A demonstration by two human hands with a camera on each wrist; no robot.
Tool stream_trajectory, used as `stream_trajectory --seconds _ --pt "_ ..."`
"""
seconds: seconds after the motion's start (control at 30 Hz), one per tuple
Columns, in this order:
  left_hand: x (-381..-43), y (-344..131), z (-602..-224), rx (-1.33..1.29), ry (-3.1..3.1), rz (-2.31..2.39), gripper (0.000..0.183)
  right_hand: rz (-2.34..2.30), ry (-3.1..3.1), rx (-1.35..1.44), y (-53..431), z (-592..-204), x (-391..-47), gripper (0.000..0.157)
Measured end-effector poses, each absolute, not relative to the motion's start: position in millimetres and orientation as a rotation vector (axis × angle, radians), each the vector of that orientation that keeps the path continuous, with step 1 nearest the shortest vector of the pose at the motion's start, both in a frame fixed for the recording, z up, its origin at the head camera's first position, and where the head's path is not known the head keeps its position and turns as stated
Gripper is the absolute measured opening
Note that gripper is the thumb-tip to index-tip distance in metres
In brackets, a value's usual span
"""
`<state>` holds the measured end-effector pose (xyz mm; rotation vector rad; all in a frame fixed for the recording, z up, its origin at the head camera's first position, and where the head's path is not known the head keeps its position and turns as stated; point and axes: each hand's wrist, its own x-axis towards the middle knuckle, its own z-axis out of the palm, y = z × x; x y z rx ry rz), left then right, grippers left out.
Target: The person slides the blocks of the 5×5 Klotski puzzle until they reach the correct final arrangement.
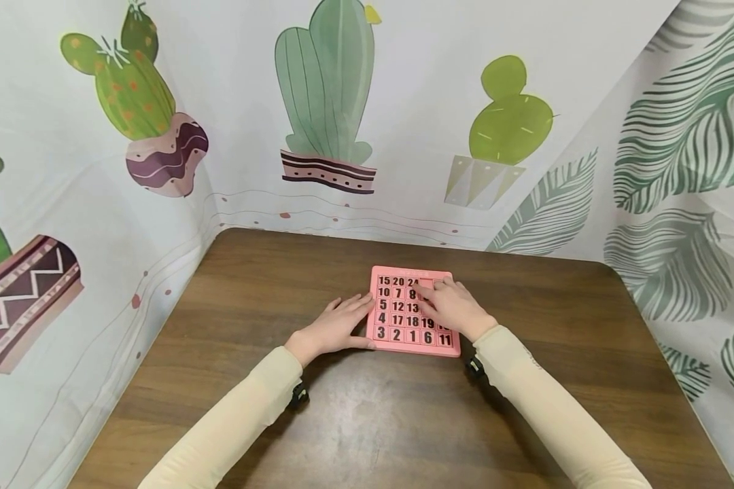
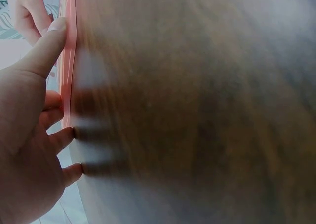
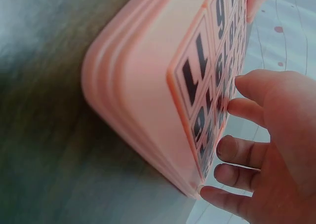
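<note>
A pink sliding number puzzle (image 1: 413, 346) with black numbers on square tiles lies flat on the table. The left hand (image 1: 336, 326) rests along its left side, with fingertips at the edge and the thumb near the lower left corner. Over the upper right tiles is the right hand (image 1: 455, 307), its fingers touching the face and hiding several numbers. A bare pink slot (image 1: 427, 282) shows in the top row beside tile 24. In the right wrist view, the fingers (image 3: 237, 152) are loosely bent over the tiles, and tile 11 (image 3: 196, 68) sits at the near corner.
The brown wooden table (image 1: 367, 421) has its back edge against a white cloth (image 1: 416, 102) printed with cacti and leaves. Black wrist straps (image 1: 298, 394) show under both cream sleeves (image 1: 232, 421).
</note>
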<state>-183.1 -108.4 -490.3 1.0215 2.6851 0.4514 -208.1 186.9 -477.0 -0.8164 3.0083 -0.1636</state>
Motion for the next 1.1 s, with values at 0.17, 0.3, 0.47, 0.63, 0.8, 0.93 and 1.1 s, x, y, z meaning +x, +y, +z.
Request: stream_trajectory --seconds 0.17,0.3,0.47,0.63,0.8,0.93,1.1 --pt "-183.5 -107.6 -490.2 1.021 2.685 0.456 0.093 -0.186 3.011 -0.779 192.1 -474.9 -204.7 0.046" --pt "-184.0 -107.2 -491.0 1.019 2.687 0.461 0.093 -0.186 3.023 -0.766 197.8 -475.8 -203.1 0.046" --pt "-184.2 -107.1 -492.6 1.016 2.689 0.448 0.094 -0.174 3.042 -0.764 204.1 -477.3 -201.4 0.045" --pt "-183.6 -107.1 -491.9 1.023 2.689 0.456 0.094 -0.187 3.057 -0.780 208.6 -477.7 -200.1 0.044" --pt "-183.9 -108.0 -492.9 1.036 2.693 0.441 0.094 -0.186 3.062 -0.799 211.8 -479.2 -200.0 0.043" --pt "-184.5 -108.0 -493.9 1.036 2.691 0.445 0.094 -0.184 3.064 -0.799 213.1 -480.6 -200.9 0.043" --pt "-185.1 -107.4 -494.6 1.034 2.694 0.440 0.094 -0.202 3.071 -0.796 210.5 -481.2 -202.5 0.043"
